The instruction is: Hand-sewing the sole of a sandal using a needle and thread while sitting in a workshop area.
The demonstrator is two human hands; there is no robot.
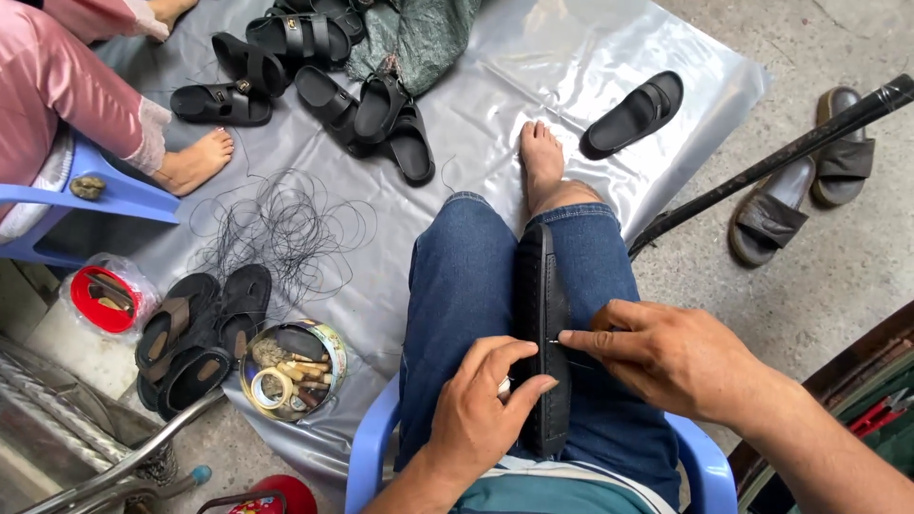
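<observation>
A black sandal sole [541, 314] stands on edge, clamped between my knees in blue jeans. My left hand [484, 405] presses on the sole's left side, thumb against its edge. My right hand [666, 354] pinches a thin needle [553, 341] at the sole's right edge, with dark thread trailing from it. I sit on a blue plastic chair [371, 447]. My bare foot [541, 157] rests on a grey plastic sheet [533, 67].
A round tin [291, 369] with tools sits by my left knee. Loose black thread [276, 228] lies tangled on the sheet. Black sandals [314, 67] are piled at the back, more at left [195, 333]. Another person [86, 95] in pink sits on a blue stool. Brown sandals [800, 190] lie right.
</observation>
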